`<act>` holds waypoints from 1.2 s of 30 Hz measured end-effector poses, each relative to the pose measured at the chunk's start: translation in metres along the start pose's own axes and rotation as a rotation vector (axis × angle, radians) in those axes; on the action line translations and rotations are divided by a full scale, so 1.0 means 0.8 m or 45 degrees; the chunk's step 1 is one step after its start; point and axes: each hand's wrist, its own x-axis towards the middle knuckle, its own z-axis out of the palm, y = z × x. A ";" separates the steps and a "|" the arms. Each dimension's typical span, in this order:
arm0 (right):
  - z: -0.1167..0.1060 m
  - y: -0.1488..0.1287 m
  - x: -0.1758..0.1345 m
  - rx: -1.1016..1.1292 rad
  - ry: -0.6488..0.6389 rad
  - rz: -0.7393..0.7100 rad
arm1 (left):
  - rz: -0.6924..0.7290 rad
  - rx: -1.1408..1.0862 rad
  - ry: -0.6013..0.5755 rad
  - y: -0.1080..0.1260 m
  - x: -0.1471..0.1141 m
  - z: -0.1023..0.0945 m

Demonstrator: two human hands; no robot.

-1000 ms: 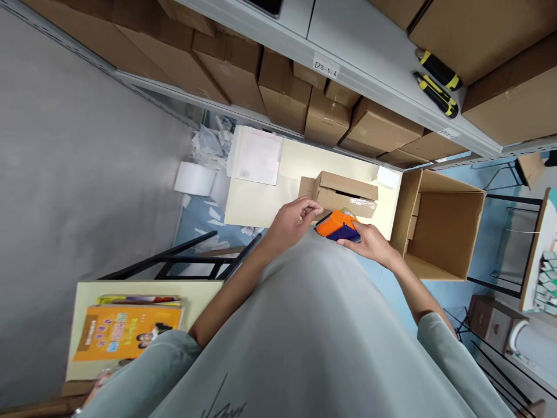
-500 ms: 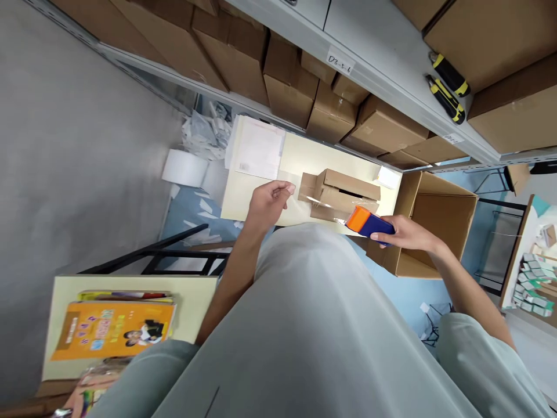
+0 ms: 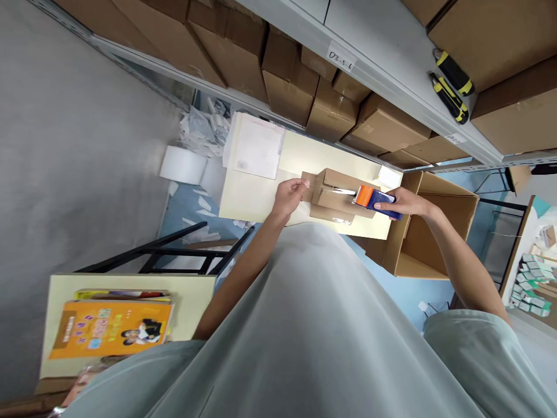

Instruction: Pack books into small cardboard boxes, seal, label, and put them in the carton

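Observation:
A small brown cardboard box (image 3: pixel 337 199) lies on the cream tabletop (image 3: pixel 256 200), with flaps sticking out at its left end and near side. My right hand (image 3: pixel 404 203) grips an orange and dark blue tape dispenser (image 3: pixel 378 200) at the right part of the box. From the dispenser a strip of clear tape (image 3: pixel 342 190) stretches left over the box top. At the box's left flap, my left hand (image 3: pixel 291 196) is closed in a pinch on the tape's other end.
White papers (image 3: pixel 259 148) lie at the table's left end. A large open carton (image 3: pixel 439 226) stands to the right. Above runs a shelf holding boxes and two utility knives (image 3: pixel 450 96). An orange book (image 3: pixel 111 328) rests on a side table at lower left.
Both hands have moved up over the box, the left one also rightward to the left flap. The dispenser has risen from the near edge, and the tape now lies along the box top.

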 end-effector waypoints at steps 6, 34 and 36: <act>-0.006 0.021 0.042 0.043 -0.019 -0.001 | -0.017 0.030 0.032 -0.004 0.012 0.000; -0.008 0.076 0.070 0.171 -0.202 0.071 | -0.111 0.060 0.011 -0.049 0.016 0.016; -0.010 0.078 0.070 0.163 -0.219 0.069 | -0.147 0.053 0.009 -0.054 0.021 0.019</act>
